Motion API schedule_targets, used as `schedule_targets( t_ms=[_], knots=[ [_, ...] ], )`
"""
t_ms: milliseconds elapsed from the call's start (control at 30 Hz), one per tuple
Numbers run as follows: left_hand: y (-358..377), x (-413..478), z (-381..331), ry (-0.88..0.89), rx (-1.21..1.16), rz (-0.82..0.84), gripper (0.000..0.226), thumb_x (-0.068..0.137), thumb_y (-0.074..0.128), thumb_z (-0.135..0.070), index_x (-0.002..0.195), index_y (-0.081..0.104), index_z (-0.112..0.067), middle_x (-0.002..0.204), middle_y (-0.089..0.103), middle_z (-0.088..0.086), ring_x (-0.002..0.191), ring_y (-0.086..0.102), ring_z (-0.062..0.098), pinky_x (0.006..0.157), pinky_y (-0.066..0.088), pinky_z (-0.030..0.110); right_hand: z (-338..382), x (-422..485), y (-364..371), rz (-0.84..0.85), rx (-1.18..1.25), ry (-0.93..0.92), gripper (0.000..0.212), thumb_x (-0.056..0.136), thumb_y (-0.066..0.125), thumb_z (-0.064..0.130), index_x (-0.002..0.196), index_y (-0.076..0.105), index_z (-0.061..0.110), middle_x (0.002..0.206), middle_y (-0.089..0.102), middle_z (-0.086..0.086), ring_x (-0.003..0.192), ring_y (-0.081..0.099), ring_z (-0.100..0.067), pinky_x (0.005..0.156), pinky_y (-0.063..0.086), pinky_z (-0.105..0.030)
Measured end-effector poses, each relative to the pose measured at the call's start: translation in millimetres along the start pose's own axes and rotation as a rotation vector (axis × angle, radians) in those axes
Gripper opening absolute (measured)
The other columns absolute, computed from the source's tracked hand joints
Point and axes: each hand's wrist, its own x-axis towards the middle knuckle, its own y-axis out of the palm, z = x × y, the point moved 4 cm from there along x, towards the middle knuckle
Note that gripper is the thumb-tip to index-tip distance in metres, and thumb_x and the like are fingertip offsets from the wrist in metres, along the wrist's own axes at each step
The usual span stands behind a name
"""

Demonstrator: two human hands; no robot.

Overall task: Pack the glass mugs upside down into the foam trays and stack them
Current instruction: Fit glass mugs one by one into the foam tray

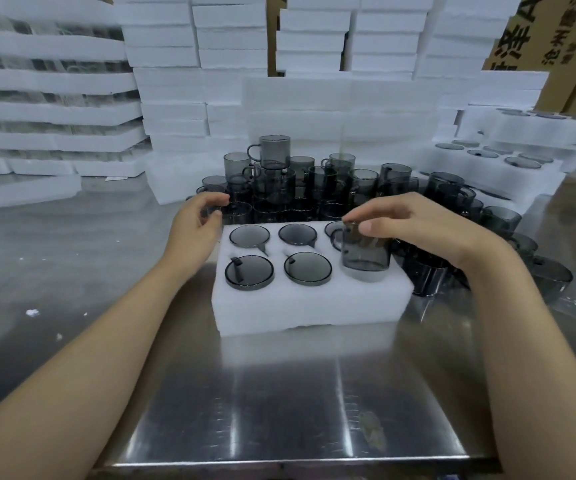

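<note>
A white foam tray [300, 310] lies in front of me on the steel table, with several smoky grey glass mugs seated upside down in its holes. My right hand [414, 223] grips the base of another upside-down mug [366, 254], which stands partly sunk in the tray's front right hole. My left hand [198, 220] hovers at the tray's back left corner with curled fingers, close to a loose mug [210, 202]; whether it touches that mug I cannot tell. A crowd of loose grey mugs [314, 181] stands behind and to the right of the tray.
Stacks of white foam trays [175, 81] rise behind the mugs and at the far left. Filled trays [508, 161] sit stacked at the right. Brown cardboard boxes [556, 46] lean at the top right. The table's near edge [279, 464] runs below.
</note>
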Motion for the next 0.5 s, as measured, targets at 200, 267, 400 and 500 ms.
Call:
schedule_targets(
  t_ms=[200, 267, 400, 500],
  knots=[
    [-2.8, 1.7, 9.1, -0.046, 0.048, -0.040, 0.032, 0.093, 0.043, 0.006, 0.114, 0.062, -0.008, 0.110, 0.062, 0.001, 0.100, 0.054, 0.009, 0.077, 0.040, 0.006, 0.2, 1.9, 5.5, 0.083, 0.011, -0.001, 0.028, 0.075, 0.075, 0.036, 0.103, 0.071, 0.036, 0.103, 0.071, 0.015, 0.101, 0.064, -0.001, 0.094, 0.044, -0.027],
    [0.1, 0.5, 8.7, -0.046, 0.056, -0.012, 0.031, 0.094, 0.043, 0.004, 0.115, 0.062, -0.009, 0.110, 0.062, -0.001, 0.099, 0.055, 0.012, 0.084, 0.041, 0.016, 1.6, 1.5, 7.9, 0.109, 0.011, 0.001, 0.042, 0.065, 0.079, 0.045, 0.104, 0.070, 0.036, 0.105, 0.070, 0.014, 0.103, 0.063, -0.002, 0.094, 0.044, -0.026],
    [3.5, -1.7, 7.4, -0.010, 0.085, 0.039, 0.030, 0.095, 0.044, 0.002, 0.115, 0.063, -0.010, 0.113, 0.061, -0.001, 0.113, 0.054, 0.015, 0.097, 0.041, 0.025, 4.5, 1.4, 4.5, 0.064, -0.015, -0.031, 0.059, 0.057, 0.082, 0.054, 0.112, 0.063, 0.046, 0.105, 0.064, 0.023, 0.100, 0.060, 0.002, 0.088, 0.043, -0.022],
    [2.4, -1.9, 6.4, 0.000, 0.103, 0.039, 0.030, 0.095, 0.045, 0.001, 0.115, 0.063, -0.010, 0.114, 0.062, -0.002, 0.114, 0.054, 0.017, 0.098, 0.041, 0.027, 3.6, -1.0, 0.0, 0.063, -0.002, -0.041, 0.059, 0.054, 0.081, 0.053, 0.110, 0.067, 0.044, 0.104, 0.065, 0.019, 0.093, 0.060, -0.005, 0.085, 0.044, -0.024]
  ],
)
